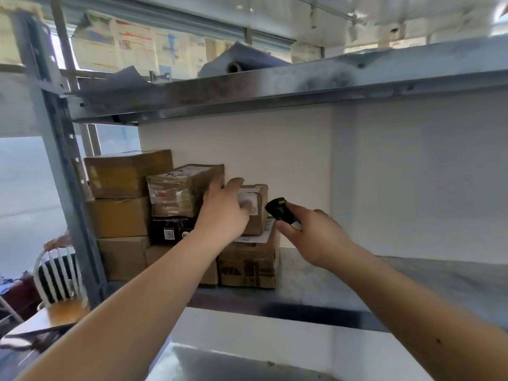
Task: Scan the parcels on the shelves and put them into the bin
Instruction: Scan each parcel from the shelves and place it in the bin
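Head view, looking into a metal shelf backed by a white wall.

Left hand reaching in, fingers curled over the top and front of a small brown parcel, thumb on its near face beside a white label; gripping it. Small parcel sitting on top of a larger brown box with dark print on its front, a white paper slip lying between the two.

Right hand just beside and to the right of that parcel, wrapped round a small black scanner, index finger stretched along its top, scanner head aimed left at the parcel's label side. Scanner close to the parcel, not touching.

More parcels stacked at the left end of the shelf: a taped box with a white label on top, touching the left hand's wrist side, resting on a black box with a printed code; behind and left, three plain brown cartons piled one on another against the upright post.

Upper shelf carrying grey wrapped items. White-slatted chair lower left, beyond the post. No bin in sight.
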### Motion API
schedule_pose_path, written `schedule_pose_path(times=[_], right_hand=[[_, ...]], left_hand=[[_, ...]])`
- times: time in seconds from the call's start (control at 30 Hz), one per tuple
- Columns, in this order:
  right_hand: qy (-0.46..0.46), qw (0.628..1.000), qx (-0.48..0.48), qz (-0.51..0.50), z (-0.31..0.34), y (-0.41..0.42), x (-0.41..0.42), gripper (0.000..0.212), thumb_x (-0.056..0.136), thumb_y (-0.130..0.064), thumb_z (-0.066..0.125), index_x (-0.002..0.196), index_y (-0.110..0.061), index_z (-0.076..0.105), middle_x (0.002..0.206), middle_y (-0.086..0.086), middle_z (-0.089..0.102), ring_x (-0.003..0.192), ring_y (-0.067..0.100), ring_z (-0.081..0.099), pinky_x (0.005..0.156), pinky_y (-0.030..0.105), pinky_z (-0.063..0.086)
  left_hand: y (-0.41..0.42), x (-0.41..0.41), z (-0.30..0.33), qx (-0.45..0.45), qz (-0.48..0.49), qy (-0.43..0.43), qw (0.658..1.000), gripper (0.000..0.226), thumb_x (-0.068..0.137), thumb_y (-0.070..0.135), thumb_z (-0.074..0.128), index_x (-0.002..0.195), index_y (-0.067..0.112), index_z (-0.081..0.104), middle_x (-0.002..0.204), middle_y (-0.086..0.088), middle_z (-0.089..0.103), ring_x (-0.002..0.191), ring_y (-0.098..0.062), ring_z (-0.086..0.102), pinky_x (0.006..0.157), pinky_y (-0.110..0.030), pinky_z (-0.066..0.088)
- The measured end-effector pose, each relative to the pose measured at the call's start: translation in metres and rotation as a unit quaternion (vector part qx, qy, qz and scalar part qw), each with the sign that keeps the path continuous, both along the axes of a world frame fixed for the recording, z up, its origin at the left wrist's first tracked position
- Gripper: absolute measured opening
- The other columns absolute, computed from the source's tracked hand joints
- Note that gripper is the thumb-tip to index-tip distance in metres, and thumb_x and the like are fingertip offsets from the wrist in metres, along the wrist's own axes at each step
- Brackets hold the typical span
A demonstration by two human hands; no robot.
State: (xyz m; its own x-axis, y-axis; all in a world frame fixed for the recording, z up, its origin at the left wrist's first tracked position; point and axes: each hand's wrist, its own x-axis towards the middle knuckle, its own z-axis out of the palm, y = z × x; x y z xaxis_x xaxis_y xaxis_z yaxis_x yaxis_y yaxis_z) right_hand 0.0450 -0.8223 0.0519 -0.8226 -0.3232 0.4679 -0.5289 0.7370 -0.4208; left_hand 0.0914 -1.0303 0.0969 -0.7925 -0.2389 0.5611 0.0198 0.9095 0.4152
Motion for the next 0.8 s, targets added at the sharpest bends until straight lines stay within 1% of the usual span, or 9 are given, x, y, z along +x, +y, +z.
schedule_pose_path(times=[0.07,0.17,0.23,0.37,0.53,0.63,0.7,0.77,0.8], right_hand=[[0.000,1.000,-0.004,-0.013,-0.002,-0.004,-0.004,0.058,0.094,-0.074,0.039,0.145,-0.046,0.041,0.111,0.003,0.063,0.092,0.021,0.060,0.072,0.036,0.052],[-0.016,0.999,-0.005,-0.029,-0.003,-0.005,-0.007,0.055,0.096,-0.069,0.043,0.145,-0.043,0.046,0.121,0.003,0.067,0.099,0.022,0.062,0.078,0.036,0.054],[-0.021,0.999,-0.010,-0.035,-0.002,-0.005,-0.007,0.053,0.098,-0.066,0.046,0.145,-0.042,0.048,0.125,0.002,0.068,0.102,0.022,0.063,0.080,0.036,0.054],[-0.028,0.999,-0.010,-0.042,0.005,-0.010,-0.006,0.055,0.100,-0.063,0.048,0.149,-0.038,0.048,0.133,-0.001,0.066,0.107,0.021,0.063,0.077,0.032,0.048],[-0.034,0.999,-0.016,-0.040,0.014,-0.015,-0.004,0.052,0.101,-0.058,0.050,0.149,-0.037,0.050,0.136,-0.002,0.065,0.108,0.020,0.062,0.086,0.035,0.054],[-0.029,0.998,-0.044,-0.038,0.013,-0.012,0.001,0.053,0.100,-0.059,0.051,0.149,-0.038,0.049,0.132,-0.003,0.066,0.104,0.018,0.063,0.087,0.037,0.055],[-0.019,0.997,-0.068,-0.030,0.011,-0.007,0.004,0.053,0.100,-0.059,0.051,0.149,-0.040,0.049,0.130,-0.003,0.067,0.102,0.015,0.063,0.088,0.037,0.056],[-0.018,0.995,-0.098,-0.021,0.010,-0.001,0.007,0.055,0.100,-0.058,0.052,0.151,-0.040,0.046,0.133,-0.004,0.066,0.101,0.010,0.059,0.081,0.028,0.051],[-0.017,0.994,-0.106,-0.018,0.009,0.002,0.009,0.057,0.100,-0.058,0.052,0.153,-0.039,0.045,0.135,-0.005,0.066,0.100,0.008,0.057,0.077,0.022,0.047]], left_hand=[[-0.004,-0.005,-0.001,0.032,-0.016,0.003,0.999,0.068,0.096,0.054,0.067,0.156,0.038,0.040,0.170,-0.004,0.018,0.153,-0.037,0.031,0.116,-0.046,0.044],[-0.008,-0.012,-0.001,0.078,-0.050,-0.020,0.995,0.085,0.087,0.067,0.070,0.158,0.034,0.038,0.164,-0.005,0.034,0.144,-0.029,0.044,0.092,-0.024,0.049],[-0.011,-0.017,0.001,0.148,-0.080,-0.045,0.985,0.089,0.086,0.071,0.069,0.159,0.030,0.038,0.159,-0.002,0.044,0.136,-0.025,0.051,0.091,-0.026,0.043],[-0.021,-0.025,0.006,0.321,-0.111,-0.054,0.939,0.070,0.091,0.065,0.068,0.148,0.028,0.052,0.141,0.001,0.059,0.110,-0.017,0.057,0.085,-0.032,0.047],[-0.018,-0.027,0.002,0.405,-0.152,-0.010,0.901,0.044,0.091,0.044,0.077,0.131,0.033,0.062,0.103,0.016,0.063,0.084,-0.004,0.064,0.052,-0.017,0.050],[-0.019,-0.025,-0.003,0.455,-0.199,0.026,0.868,0.058,0.083,0.031,0.088,0.135,0.039,0.062,0.109,0.013,0.070,0.087,-0.009,0.074,0.058,-0.022,0.060],[-0.021,-0.023,-0.006,0.453,-0.218,0.059,0.862,0.068,0.076,0.025,0.093,0.129,0.051,0.059,0.111,0.019,0.069,0.095,-0.007,0.073,0.065,-0.026,0.062],[-0.020,-0.021,-0.008,0.437,-0.246,0.086,0.861,0.078,0.071,0.022,0.097,0.121,0.065,0.054,0.114,0.022,0.069,0.102,-0.002,0.069,0.077,-0.028,0.061],[-0.019,-0.020,-0.010,0.425,-0.264,0.091,0.861,0.086,0.069,0.021,0.098,0.125,0.067,0.051,0.119,0.022,0.068,0.107,0.000,0.067,0.083,-0.029,0.060]])
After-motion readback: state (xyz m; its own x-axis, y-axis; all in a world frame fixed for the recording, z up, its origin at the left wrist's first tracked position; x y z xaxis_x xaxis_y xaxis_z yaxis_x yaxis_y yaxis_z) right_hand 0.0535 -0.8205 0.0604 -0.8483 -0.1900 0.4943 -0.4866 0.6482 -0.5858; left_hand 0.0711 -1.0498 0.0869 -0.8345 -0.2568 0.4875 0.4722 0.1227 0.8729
